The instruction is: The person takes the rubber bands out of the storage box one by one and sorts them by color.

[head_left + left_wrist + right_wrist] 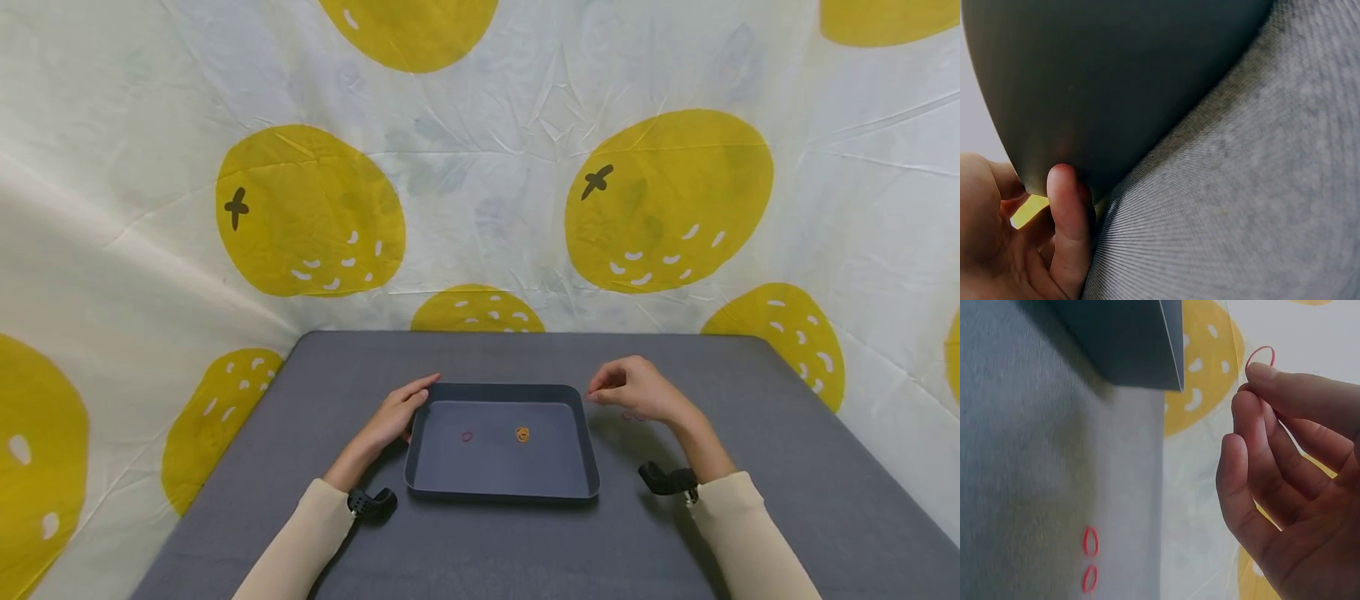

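A dark grey rectangular tray point(502, 497) lies on the table. My left hand point(392, 414) grips its far left corner, with fingers point(1066, 206) against the outer wall in the left wrist view. Thumb and forefinger of my right hand point(637, 390) pinch a thin red rubber band point(1261, 350), held in the air just right of the tray. Inside the tray lie one red rubber band point(467, 437) and a small cluster of orange rubber bands point(522, 434). Two more red rubber bands, one nearer the tray point(1090, 541) and one beside it point(1089, 579), rest on the table below my right hand.
A grey cloth point(495, 550) covers the table. Behind and at both sides hangs a white curtain point(480, 217) printed with large yellow fruit. Black straps with camera mounts are worn on both wrists.
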`<state>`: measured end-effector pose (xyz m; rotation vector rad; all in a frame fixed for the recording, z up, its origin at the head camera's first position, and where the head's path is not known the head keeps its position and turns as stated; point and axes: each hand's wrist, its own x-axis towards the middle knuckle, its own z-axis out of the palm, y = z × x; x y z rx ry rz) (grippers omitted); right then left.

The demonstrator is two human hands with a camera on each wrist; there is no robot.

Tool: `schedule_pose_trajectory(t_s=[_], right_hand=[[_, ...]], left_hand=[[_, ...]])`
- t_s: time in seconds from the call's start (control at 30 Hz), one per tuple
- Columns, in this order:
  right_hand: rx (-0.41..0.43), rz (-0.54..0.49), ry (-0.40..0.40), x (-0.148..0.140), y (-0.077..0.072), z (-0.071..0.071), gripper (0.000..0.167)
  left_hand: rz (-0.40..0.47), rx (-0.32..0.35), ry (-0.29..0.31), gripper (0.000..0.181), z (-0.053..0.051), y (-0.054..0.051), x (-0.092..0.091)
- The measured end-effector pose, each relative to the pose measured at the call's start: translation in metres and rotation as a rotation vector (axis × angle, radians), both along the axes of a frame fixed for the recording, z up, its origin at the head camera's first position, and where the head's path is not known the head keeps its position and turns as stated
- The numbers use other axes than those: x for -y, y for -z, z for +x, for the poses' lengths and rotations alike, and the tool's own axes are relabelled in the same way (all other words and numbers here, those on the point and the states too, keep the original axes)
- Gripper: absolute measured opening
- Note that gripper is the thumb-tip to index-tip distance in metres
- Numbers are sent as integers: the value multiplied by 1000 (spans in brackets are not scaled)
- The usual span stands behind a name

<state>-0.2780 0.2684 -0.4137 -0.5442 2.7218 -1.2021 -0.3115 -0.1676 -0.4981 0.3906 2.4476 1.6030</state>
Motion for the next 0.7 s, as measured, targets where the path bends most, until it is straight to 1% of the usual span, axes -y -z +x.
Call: schedule_pose_trajectory(t_s=[0.17, 0.27, 0.43, 0.6, 0.7], right_hand=[[-40, -10, 2, -14, 2, 0, 14], [-49, -16, 10, -23, 4, -1, 16], [-44, -7, 54, -38, 9, -4, 14], [-42, 10, 80, -52, 11, -5, 16], [-26, 14, 91, -59, 13, -5, 17]], left_hand=[[1, -1, 0, 43, 0, 0, 0], [2, -3, -2, 43, 1, 0, 0], [6, -3, 4, 43, 1, 0, 0], [-2, -4, 1, 43, 1, -1, 0], [-1, 0, 1, 44, 0, -1, 0]])
